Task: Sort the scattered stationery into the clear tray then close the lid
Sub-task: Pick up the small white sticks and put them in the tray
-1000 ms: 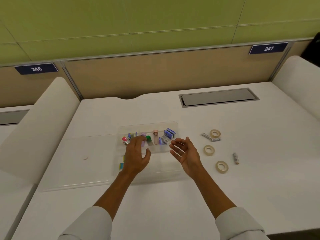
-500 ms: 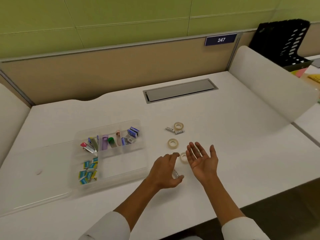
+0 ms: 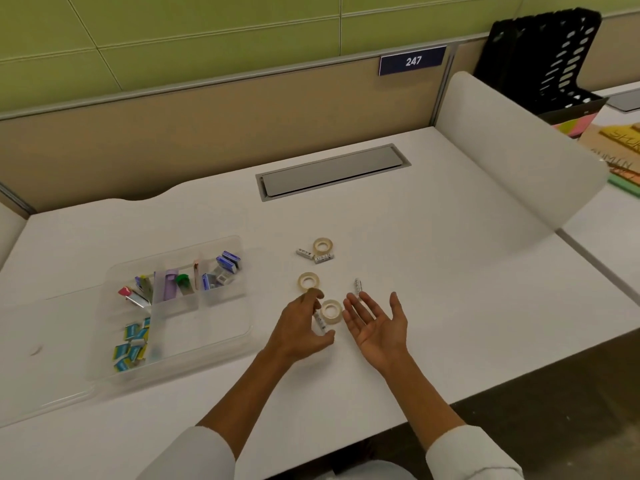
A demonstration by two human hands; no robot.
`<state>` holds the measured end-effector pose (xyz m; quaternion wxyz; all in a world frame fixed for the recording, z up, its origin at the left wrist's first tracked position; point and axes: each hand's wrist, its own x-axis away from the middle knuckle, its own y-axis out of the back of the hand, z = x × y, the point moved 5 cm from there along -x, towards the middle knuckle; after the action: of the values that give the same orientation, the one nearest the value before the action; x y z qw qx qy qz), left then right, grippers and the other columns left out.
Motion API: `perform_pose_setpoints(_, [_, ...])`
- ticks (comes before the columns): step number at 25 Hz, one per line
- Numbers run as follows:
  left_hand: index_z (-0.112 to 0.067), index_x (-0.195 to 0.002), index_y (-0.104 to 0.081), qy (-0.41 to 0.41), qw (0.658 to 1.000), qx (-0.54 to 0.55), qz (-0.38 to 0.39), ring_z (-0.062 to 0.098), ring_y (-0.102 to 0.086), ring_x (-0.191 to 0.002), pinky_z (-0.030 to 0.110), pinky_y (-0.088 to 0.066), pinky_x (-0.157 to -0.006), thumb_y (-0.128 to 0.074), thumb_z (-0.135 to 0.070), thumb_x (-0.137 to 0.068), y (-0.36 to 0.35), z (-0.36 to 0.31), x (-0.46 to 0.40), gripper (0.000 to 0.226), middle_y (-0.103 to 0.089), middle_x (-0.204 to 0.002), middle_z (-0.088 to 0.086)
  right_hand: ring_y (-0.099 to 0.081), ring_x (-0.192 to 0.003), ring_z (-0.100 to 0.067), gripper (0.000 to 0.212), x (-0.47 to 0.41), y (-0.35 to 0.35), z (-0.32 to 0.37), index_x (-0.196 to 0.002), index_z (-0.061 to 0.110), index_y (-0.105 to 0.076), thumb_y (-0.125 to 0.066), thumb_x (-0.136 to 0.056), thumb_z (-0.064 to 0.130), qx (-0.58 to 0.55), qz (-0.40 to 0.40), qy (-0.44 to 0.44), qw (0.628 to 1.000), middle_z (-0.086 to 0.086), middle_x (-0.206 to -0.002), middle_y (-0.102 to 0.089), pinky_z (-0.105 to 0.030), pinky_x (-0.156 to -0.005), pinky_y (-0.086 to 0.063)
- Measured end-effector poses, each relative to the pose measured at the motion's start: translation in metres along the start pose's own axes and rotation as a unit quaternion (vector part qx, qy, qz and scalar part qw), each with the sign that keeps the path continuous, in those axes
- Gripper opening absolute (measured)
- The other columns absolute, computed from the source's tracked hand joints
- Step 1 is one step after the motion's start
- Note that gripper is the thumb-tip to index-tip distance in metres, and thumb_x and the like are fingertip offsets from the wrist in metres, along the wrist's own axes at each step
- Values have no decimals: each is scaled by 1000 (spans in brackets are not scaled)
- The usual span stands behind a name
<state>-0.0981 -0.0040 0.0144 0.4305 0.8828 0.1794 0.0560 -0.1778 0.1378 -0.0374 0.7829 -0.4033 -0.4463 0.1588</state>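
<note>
White stick in left grip — tape beside

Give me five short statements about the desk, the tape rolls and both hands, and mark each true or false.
1. Three tape rolls lie on the desk outside the clear tray. True.
2. The right hand grips a tape roll. False: its palm faces up, open and holding nothing.
3. The tray's lid is closed. False: the tray is open.
4. The left hand is over a small white tube. True.
5. The desk sign reads 246. False: the sign reads 247.
</note>
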Motion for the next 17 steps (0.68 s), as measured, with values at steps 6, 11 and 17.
perform_pose_setpoints(6, [-20, -115, -54, -114, 992, 55, 13, 6, -58, -91, 23, -52, -76, -77, -37, -66, -9, -48, -21, 57, -61, -106, -7, -69, -109, -36, 52, 0, -11, -17, -129, -1, -61, -50, -97, 40, 19, 4, -39, 999, -21, -123, -68, -43, -87, -58])
perform_pose_setpoints(11, [-21, -108, -58, -90, 994, 55, -15, 5, -58, -92, 12, -44, -74, -72, -34, -75, -3, -40, -54, 39, -62, -105, -10, -70, -109, -34, 48, 3, -8, -6, -132, -6, -59, -52, -88, 12, -8, -13, -4, 1000, -24, -134, -62, -41, -87, -61])
perform_pose_setpoints(17, [-16, -117, -55, -84, 991, -16, 100, 18, -53, -113, 27, -44, -90, -59, -5, -82, -38, -30, -93, 36, -57, -122, -2, -63, -122, -37, 58, 3, 7, 8, -135, -5, -55, -54, -97, 39, -94, -11, 29, 995, -25, -133, -63, -45, -95, -56])
